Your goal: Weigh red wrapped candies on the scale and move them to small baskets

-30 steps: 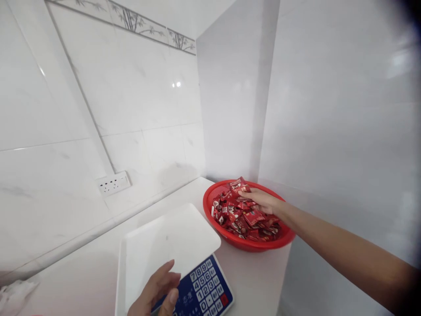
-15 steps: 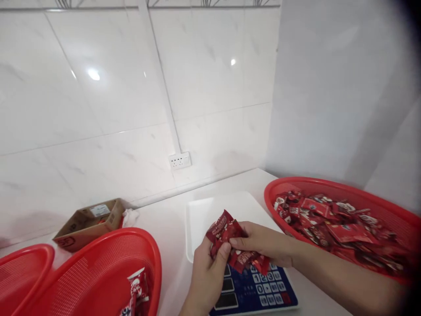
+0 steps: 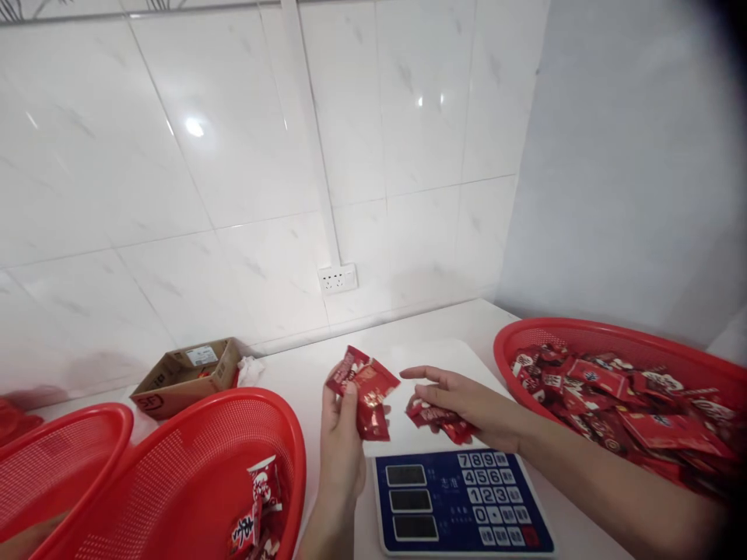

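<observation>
My left hand is closed on several red snack packets, its thumb pressed over them. To the right, my right hand holds more red packets under its palm, with the index finger stretched out toward the left. A gap separates the two hands. Both are above a digital scale, whose white pan lies partly hidden behind them. Its blue keypad panel, with three dark displays, faces me below the hands.
On the right a red basket holds many red packets. A second red basket at left has a few packets, and a third stands beside it with part of another person's arm. Behind sits an open cardboard box.
My hands were together on one bunch of packets; now they have parted, each with some. The camera view has shifted, bringing more of the keypad and the other person's arm into sight.
</observation>
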`<action>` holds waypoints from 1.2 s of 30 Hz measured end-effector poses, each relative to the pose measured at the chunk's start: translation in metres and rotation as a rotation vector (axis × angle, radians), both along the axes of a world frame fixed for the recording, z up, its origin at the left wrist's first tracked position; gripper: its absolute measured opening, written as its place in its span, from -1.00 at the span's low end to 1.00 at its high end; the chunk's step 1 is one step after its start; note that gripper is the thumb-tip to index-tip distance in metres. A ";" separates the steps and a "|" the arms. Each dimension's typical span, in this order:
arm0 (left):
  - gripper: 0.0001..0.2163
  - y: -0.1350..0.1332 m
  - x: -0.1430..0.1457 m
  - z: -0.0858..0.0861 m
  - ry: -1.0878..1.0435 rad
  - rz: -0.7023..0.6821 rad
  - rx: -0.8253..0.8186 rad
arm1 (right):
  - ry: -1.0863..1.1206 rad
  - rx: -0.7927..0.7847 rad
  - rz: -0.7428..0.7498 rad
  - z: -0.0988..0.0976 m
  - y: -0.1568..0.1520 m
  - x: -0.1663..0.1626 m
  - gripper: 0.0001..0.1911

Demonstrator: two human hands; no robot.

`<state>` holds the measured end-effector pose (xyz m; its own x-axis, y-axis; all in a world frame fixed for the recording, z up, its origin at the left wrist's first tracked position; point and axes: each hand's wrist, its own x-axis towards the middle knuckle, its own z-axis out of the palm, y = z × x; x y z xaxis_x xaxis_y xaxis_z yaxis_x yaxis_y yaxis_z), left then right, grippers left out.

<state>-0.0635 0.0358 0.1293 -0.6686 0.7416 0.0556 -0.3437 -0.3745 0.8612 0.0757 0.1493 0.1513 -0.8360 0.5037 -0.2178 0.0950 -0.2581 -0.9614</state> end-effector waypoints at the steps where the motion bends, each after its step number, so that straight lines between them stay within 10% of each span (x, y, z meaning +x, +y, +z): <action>1: -0.49 0.000 -0.003 0.002 -0.043 0.012 -0.015 | -0.032 0.044 -0.038 -0.003 0.006 0.001 -0.54; 16: -0.54 -0.002 -0.006 0.008 -0.059 0.062 -0.030 | -0.357 0.916 -0.339 -0.038 0.045 0.034 -0.37; 36: -0.46 0.000 0.003 0.001 0.078 -0.177 -0.180 | -0.050 0.801 -0.516 -0.043 0.047 0.034 -0.40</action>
